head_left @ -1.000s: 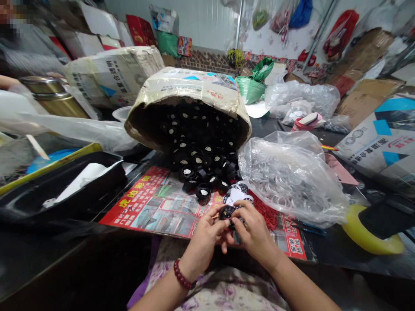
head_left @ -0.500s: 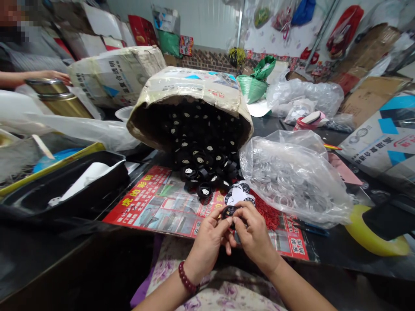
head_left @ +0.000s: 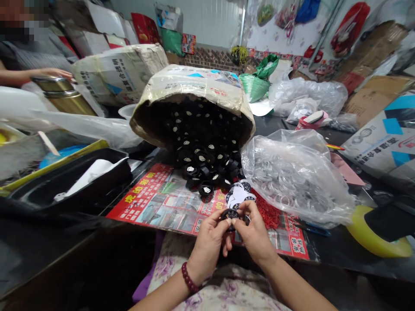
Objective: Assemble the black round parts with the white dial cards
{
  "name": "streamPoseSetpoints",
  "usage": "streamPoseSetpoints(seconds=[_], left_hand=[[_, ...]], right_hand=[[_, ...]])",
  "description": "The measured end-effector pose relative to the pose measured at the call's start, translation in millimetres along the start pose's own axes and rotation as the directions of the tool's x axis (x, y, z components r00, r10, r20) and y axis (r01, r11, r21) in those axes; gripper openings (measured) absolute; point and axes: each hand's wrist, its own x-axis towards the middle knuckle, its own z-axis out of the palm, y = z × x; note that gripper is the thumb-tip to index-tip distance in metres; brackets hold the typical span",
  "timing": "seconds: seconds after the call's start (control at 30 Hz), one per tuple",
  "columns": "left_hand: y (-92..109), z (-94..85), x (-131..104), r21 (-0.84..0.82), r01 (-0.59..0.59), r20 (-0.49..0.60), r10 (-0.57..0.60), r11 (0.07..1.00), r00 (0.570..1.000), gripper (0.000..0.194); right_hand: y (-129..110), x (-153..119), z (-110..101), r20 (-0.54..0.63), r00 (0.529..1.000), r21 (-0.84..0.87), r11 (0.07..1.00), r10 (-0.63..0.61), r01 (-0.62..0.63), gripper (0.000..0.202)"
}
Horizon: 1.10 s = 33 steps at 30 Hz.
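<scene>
Between my two hands is a round black disc (head_left: 230,214) with light markings. My left hand (head_left: 210,235), with a dark red bead bracelet at the wrist, grips its left side with thumb and fingers. My right hand (head_left: 254,233) holds the right side, its thumb beside the left one. Another small round piece shows at my right fingers, too small to make out. Just beyond the hands lie white and black paper discs (head_left: 239,194) beside red tassels (head_left: 267,214). Farther back, many black round cases (head_left: 205,188) spill from a tipped carton (head_left: 194,80).
A clear bag of transparent rings (head_left: 292,185) lies at the right, near a yellow tape roll (head_left: 376,242). A black tray (head_left: 97,185) and a gold flask (head_left: 68,97) stand at the left. A person's hand (head_left: 56,73) is by the flask.
Both thumbs now press together on the disc, and more of its face shows. The right fingers have shifted around its edge. The view has moved slightly.
</scene>
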Motion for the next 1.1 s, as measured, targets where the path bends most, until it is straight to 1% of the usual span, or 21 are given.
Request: streamPoseSetpoints(seconds=[0.07, 0.13, 0.17, 0.2, 0.27, 0.33, 0.37, 0.4, 0.47, 0.53, 0.57, 0.63, 0.67, 0.7, 0.77, 0.8, 0.87, 0.93, 1.0, 1.03, 1.1], left_hand=[[0.3, -0.8, 1.5, 0.004, 0.019, -0.019, -0.019, 1.0, 1.0, 0.032], [2.3, -3.1, 4.1, -0.001, 0.069, -0.014, -0.069, 0.998, 0.998, 0.033], [3.7, -4.7, 5.5, -0.009, 0.097, 0.001, -0.097, 0.995, 0.995, 0.034], [4.9, -6.2, 6.7, -0.013, 0.121, 0.026, -0.121, 0.993, 0.992, 0.036], [5.8, -8.6, 8.4, 0.012, 0.132, 0.094, -0.132, 0.991, 0.987, 0.042], [3.2, -9.1, 9.1, 0.074, 0.096, 0.138, -0.105, 0.993, 0.985, 0.05], [0.8, -8.5, 9.0, 0.096, 0.08, 0.146, -0.093, 0.992, 0.985, 0.052], [-2.1, -7.4, 8.9, 0.097, 0.074, 0.147, -0.088, 0.993, 0.985, 0.052], [-7.0, -4.3, 8.4, 0.031, 0.106, 0.143, -0.11, 0.994, 0.984, 0.044], [-8.0, -2.0, 8.1, -0.072, 0.17, 0.142, -0.159, 0.983, 0.977, 0.036], [-6.7, -1.7, 8.2, -0.113, 0.197, 0.138, -0.181, 0.974, 0.974, 0.034], [-1.5, -2.9, 8.5, -0.152, 0.209, 0.122, -0.191, 0.966, 0.974, 0.033], [1.5, -4.2, 8.8, -0.151, 0.19, 0.101, -0.176, 0.97, 0.979, 0.034], [4.0, -5.6, 9.1, -0.131, 0.153, 0.073, -0.145, 0.979, 0.987, 0.035], [6.9, -8.0, 10.0, -0.035, 0.049, -0.008, -0.049, 0.998, 0.999, 0.039], [7.2, -8.8, 10.6, 0.027, 0.001, -0.042, 0.0, 1.0, 0.999, 0.039], [6.6, -9.5, 11.9, 0.132, -0.076, -0.062, 0.085, 0.988, 0.994, 0.034], [6.2, -9.7, 13.5, 0.172, -0.129, -0.045, 0.138, 0.977, 0.989, 0.026], [7.3, -9.9, 14.7, 0.191, -0.128, -0.05, 0.14, 0.973, 0.989, 0.024], [8.3, -9.8, 15.0, 0.199, -0.102, -0.052, 0.115, 0.975, 0.992, 0.025], [10.5, -8.9, 14.7, 0.192, -0.028, -0.024, 0.034, 0.981, 0.999, 0.032]], right_hand=[[4.4, 2.9, -1.4, -0.014, 1.0, -0.062, 0.998, -0.026, 0.025, 0.018], [6.1, 4.1, -5.9, -0.021, 0.995, -0.229, 0.969, -0.095, 0.088, 0.014], [5.8, 3.7, -8.8, -0.02, 0.988, -0.332, 0.933, -0.152, 0.137, 0.013], [5.0, 2.5, -11.6, -0.001, 0.975, -0.433, 0.879, -0.223, 0.201, 0.012], [2.9, -1.2, -15.5, 0.091, 0.927, -0.594, 0.727, -0.365, 0.345, 0.013], [2.1, -4.8, -15.5, 0.202, 0.876, -0.684, 0.577, -0.438, 0.446, 0.014], [2.5, -6.1, -14.1, 0.232, 0.861, -0.716, 0.52, -0.452, 0.466, 0.014], [3.1, -6.9, -12.1, 0.236, 0.854, -0.746, 0.478, -0.463, 0.465, 0.016], [3.8, -7.1, -9.1, 0.207, 0.851, -0.79, 0.431, -0.483, 0.437, 0.021], [1.5, -5.6, -12.8, 0.195, 0.849, -0.793, 0.43, -0.492, 0.431, 0.024], [-1.3, -4.0, -19.1, 0.193, 0.846, -0.78, 0.445, -0.496, 0.439, 0.023], [-9.1, 1.6, -41.9, 0.135, 0.834, -0.774, 0.469, -0.535, 0.426, 0.02], [-13.1, 5.8, -57.5, 0.069, 0.822, -0.795, 0.467, -0.565, 0.387, 0.018], [-16.4, 10.8, -74.5, -0.036, 0.802, -0.844, 0.448, -0.596, 0.295, 0.017], [-18.7, 22.4, -107.2, -0.161, 0.818, -0.925, 0.374, -0.552, 0.07, 0.013], [-17.7, 28.1, -120.4, -0.207, 0.835, -0.931, 0.366, -0.51, -0.007, 0.007], [-13.4, 37.1, -137.4, -0.226, 0.853, -0.928, 0.369, -0.47, -0.042, 0.005], [-10.8, 40.4, -141.8, -0.212, 0.862, -0.918, 0.395, -0.46, -0.015, 0.008], [-14.6, 37.1, -136.0, -0.203, 0.858, -0.906, 0.423, -0.472, 0.018, 0.014], [-19.1, 33.4, -129.9, -0.204, 0.849, -0.886, 0.46, -0.488, 0.052, 0.016], [-30.6, 23.7, -112.0, -0.198, 0.844, -0.79, 0.591, -0.499, 0.164, 0.015]])
